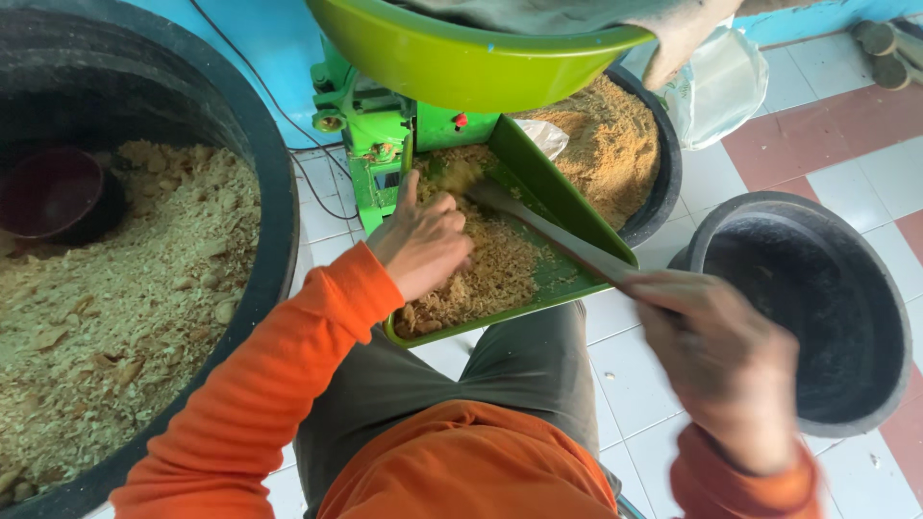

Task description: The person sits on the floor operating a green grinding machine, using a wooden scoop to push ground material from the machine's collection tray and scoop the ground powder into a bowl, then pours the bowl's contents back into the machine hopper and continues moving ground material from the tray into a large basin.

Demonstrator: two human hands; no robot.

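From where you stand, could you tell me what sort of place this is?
Probably a small workshop for grinding or shredding food or feed: a green machine with a tray of crumbly stuff, big black tubs of it, and a tiled floor.

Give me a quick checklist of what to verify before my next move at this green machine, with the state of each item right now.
1. Left hand on the shredded material in the green tray: ok.
2. Right hand gripping the flat stick: ok.
3. Stick tip reaching the machine's opening: ok, though blurred.
4. Fingers clear of moving parts: cannot tell.
5. Black tub at right has room: ok, looks empty.
6. Green hopper contents: cannot tell.
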